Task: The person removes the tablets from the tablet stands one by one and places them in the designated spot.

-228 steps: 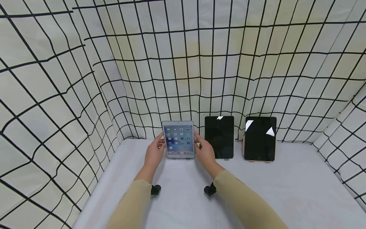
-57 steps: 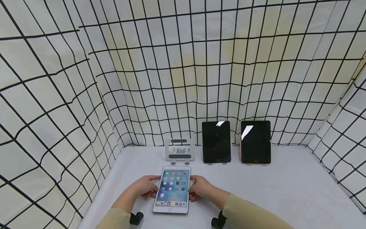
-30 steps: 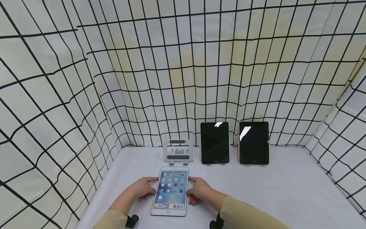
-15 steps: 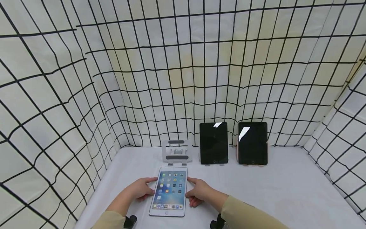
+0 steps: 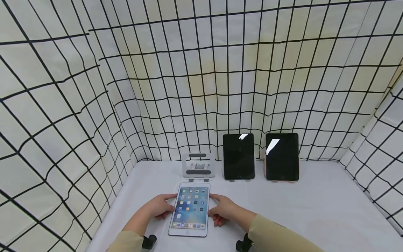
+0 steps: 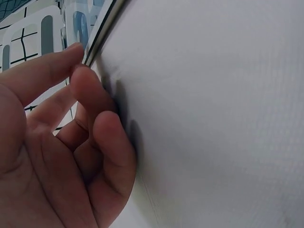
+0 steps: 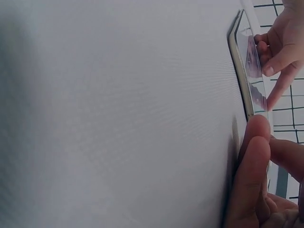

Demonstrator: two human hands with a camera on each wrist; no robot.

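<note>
Head view: lit tablet (image 5: 190,213) lies flat on white table (image 5: 299,210), lower centre; left hand (image 5: 156,207) and right hand (image 5: 224,210) touch its side edges, fingers relaxed; empty stand (image 5: 198,165) just behind.
Left wrist view: fingertips (image 6: 85,78) meet tablet edge, upper left.
Right wrist view: fingertips (image 7: 254,142) against tablet edge, right.

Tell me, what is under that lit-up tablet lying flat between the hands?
The lit tablet lies on the white table. Only that cloth shows around its edges; anything directly beneath is covered by the tablet.
</note>
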